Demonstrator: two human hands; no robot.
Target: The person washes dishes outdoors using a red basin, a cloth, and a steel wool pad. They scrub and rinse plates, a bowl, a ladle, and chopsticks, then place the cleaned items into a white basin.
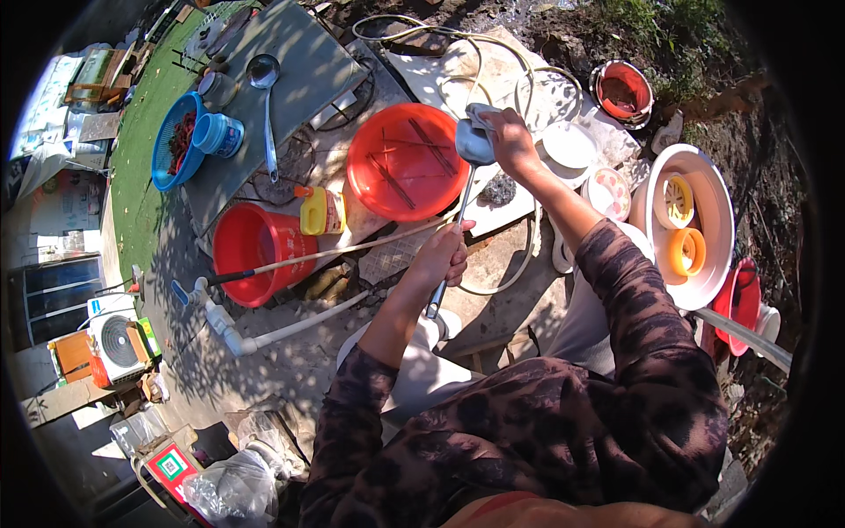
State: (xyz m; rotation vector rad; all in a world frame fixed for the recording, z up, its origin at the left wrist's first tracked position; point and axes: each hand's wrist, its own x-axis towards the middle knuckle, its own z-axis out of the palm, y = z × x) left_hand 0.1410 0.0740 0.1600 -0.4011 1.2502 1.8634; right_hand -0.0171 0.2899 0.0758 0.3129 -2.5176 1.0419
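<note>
My left hand (441, 254) is closed around the long handle of a metal wok spatula (474, 146), whose head points away from me. At that head, my right hand (515, 144) presses a pale cloth (480, 113) to the metal. Left of the spatula's head is a red plastic basin (362, 165) with several thin dark chopsticks (391, 181) in it. A dark scouring pad (497, 190) lies on the pale slab below my right wrist.
A red bucket (241, 231), a yellow bottle (323, 211) and a hose (343, 248) lie to the left. On a grey board (304, 72) rest a ladle (267, 99) and a blue basket (165, 165). White bowls (569, 145) and a large pale basin (716, 198) stand right.
</note>
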